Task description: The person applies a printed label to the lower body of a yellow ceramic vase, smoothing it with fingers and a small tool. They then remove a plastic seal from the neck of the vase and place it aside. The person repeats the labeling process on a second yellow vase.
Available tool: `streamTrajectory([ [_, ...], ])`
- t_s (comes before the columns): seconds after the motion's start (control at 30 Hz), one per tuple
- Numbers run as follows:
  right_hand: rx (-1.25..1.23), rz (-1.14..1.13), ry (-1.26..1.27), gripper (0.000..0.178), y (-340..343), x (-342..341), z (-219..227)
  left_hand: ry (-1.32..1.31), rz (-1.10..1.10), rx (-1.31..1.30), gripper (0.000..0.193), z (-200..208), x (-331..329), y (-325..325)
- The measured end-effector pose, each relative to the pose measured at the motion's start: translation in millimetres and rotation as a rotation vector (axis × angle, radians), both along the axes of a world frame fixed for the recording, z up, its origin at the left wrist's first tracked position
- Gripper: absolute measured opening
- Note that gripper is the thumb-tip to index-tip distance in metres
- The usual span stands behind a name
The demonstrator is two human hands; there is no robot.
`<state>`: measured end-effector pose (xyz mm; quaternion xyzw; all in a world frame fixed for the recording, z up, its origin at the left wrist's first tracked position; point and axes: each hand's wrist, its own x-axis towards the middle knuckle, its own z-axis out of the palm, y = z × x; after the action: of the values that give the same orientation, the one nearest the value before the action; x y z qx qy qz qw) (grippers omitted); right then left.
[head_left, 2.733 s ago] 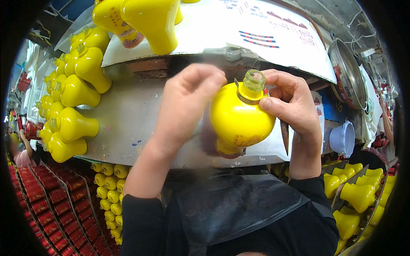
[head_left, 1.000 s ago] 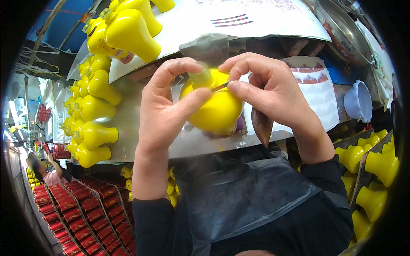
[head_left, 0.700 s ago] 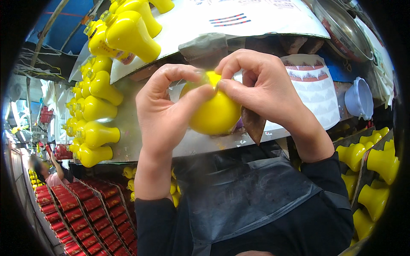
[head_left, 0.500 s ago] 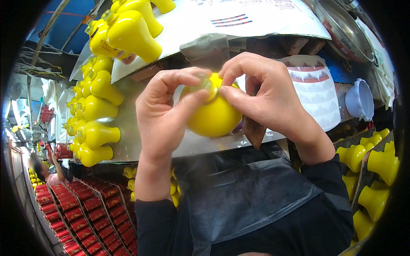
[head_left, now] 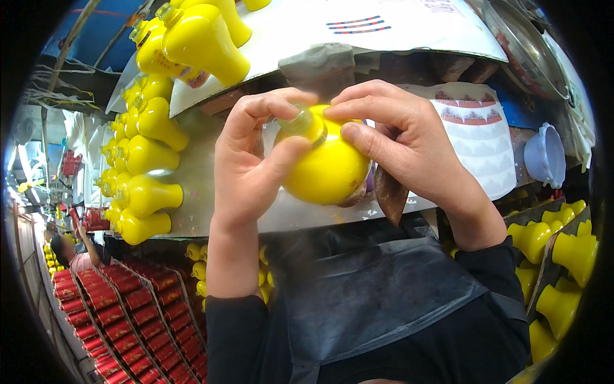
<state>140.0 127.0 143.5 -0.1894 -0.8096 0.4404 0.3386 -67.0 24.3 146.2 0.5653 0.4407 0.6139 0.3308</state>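
The left hand (head_left: 246, 160) gripped the clear glass neck (head_left: 299, 123) of a glossy yellow bottle (head_left: 329, 169) between thumb and forefinger, with that bottle tilted between the two hands. The right hand (head_left: 419, 137) rested its thumb and fingertips on the bottle's right shoulder; I couldn't tell whether they pinched anything. A narrow dark band (head_left: 322, 136) curved about the foot of the neck.

To my mind, work there wanted a steady neck hold and light, even fingertip pressure along the band, keeping the brown pointed blade (head_left: 391, 198), just right of the bottle, off its gloss.

Left of the bottle, more yellow bottles (head_left: 150, 195) lay along the grey surface (head_left: 198, 173); right of it spread a printed label sheet (head_left: 476, 137).

The left fingers covered part of the neck, and the band's far side was hidden. So was the blade's upper end, and I couldn't make out whether the bottle's base touched anything.
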Motion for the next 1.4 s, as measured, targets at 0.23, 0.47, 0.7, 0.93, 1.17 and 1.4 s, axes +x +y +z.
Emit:
streamTrajectory([
  [0.23, 0.090, 0.052, -0.076, 0.017, 19.2, -14.3, 15.1, -0.221, 0.039, -0.072, 0.019, -3.0, -5.3, -0.3],
  [0.47, -0.070, 0.152, -0.157, 0.020, 34.3, -35.9, 17.9, -0.313, 0.017, -0.123, 0.030, -9.5, -13.8, -1.4],
  [0.7, -0.206, 0.121, -0.115, 0.025, 28.7, -45.9, 6.0, -0.355, -0.029, -0.143, 0.039, -13.0, -24.4, -6.3],
  [0.93, -0.246, 0.113, -0.106, 0.028, 28.0, -49.4, 1.6, -0.274, 0.030, -0.169, 0.046, -14.4, -28.4, -8.0],
  [1.17, -0.267, 0.114, -0.113, 0.027, 27.5, -48.0, 2.0, -0.212, 0.046, -0.162, 0.046, -12.4, -28.6, -7.2],
  [1.4, -0.277, 0.101, -0.111, 0.025, 28.1, -47.4, 0.3, -0.168, 0.125, -0.191, 0.047, -6.6, -22.5, -6.5],
])
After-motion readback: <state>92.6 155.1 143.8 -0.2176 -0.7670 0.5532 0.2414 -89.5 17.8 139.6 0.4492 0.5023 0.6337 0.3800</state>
